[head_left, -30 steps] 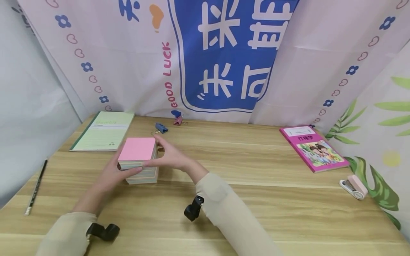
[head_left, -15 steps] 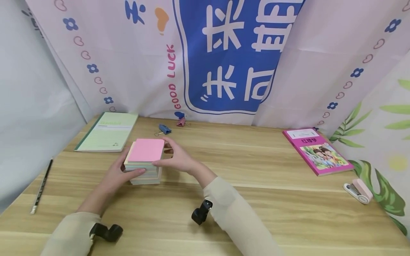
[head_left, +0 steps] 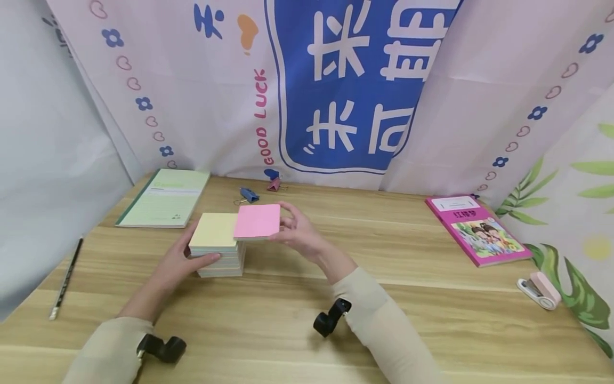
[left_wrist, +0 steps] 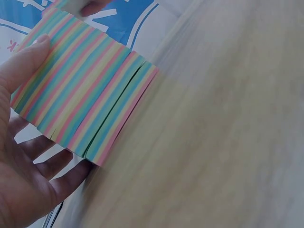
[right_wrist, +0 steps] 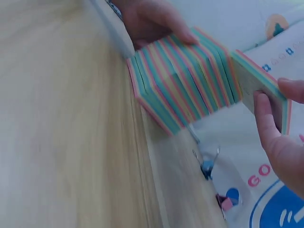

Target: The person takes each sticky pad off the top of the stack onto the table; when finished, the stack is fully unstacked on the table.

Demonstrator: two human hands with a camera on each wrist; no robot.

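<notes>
A tall block of sticky notes [head_left: 216, 230] stands on the table with a pale yellow sheet on top. Its sides show pink, yellow, blue and green layers in the left wrist view. My left hand [head_left: 174, 265] grips the block from the left, thumb across the near face and fingers behind. A thin pad of sticky notes [head_left: 258, 221], pink on top, is pinched at its right edge by my right hand [head_left: 303, 236]. This pad is held just right of the block at about its top; in the right wrist view its far edge [right_wrist: 240, 59] is close to the block.
Behind the block lie a green notebook [head_left: 165, 198], a blue binder clip [head_left: 250, 194] and a pink binder clip [head_left: 274, 184]. A pencil [head_left: 66, 280] lies at the left. A magenta book [head_left: 475, 229] and a pink stapler [head_left: 539, 290] are at the right.
The pink-topped pad has come off the block and moved right in my right hand, baring the yellow sheet. My left hand keeps its grip on the block. The head view has shifted slightly.
</notes>
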